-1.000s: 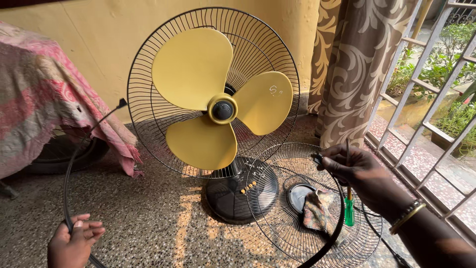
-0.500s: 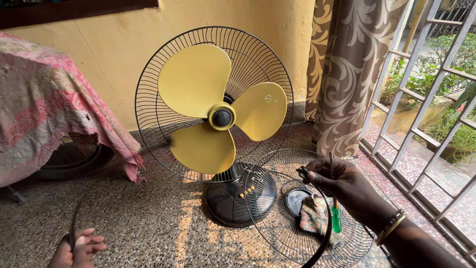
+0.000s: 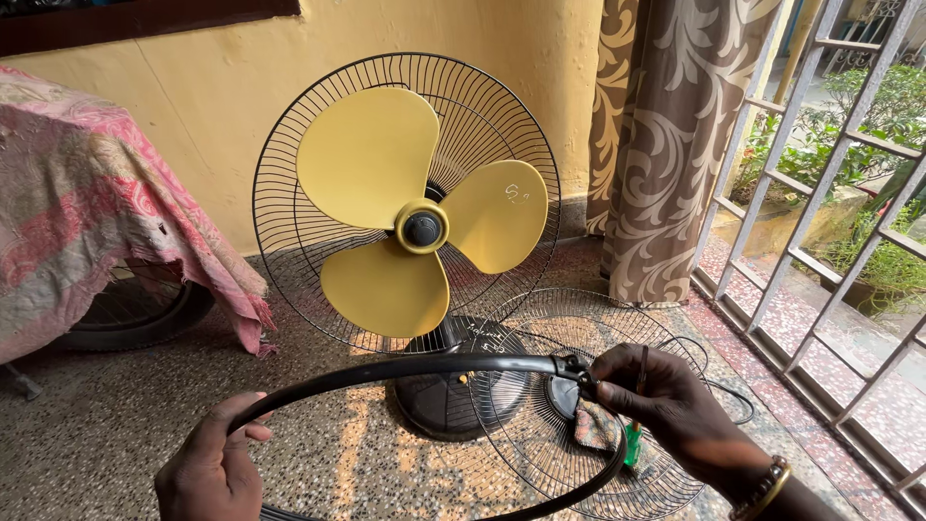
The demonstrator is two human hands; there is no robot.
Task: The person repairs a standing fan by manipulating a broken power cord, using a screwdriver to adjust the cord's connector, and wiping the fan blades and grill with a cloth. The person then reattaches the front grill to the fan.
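two hands grip one thin black plastic ring (image 3: 424, 366), held flat before the fan (image 3: 410, 232): my left hand (image 3: 212, 470) curls shut round its smooth rim, my right hand (image 3: 666, 410) pinches the clasp and a green-handled screwdriver (image 3: 634, 434). three glossy yellow blades sit in one wire grille; a second grille (image 3: 617, 338) lies on speckled floor. the ring's near arc is cut off.

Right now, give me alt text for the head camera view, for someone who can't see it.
Two hands, the left hand and right hand, hold a black plastic hoop-shaped rim band in front of a yellow three-bladed table fan whose round black wire front guard lies on the speckled floor.
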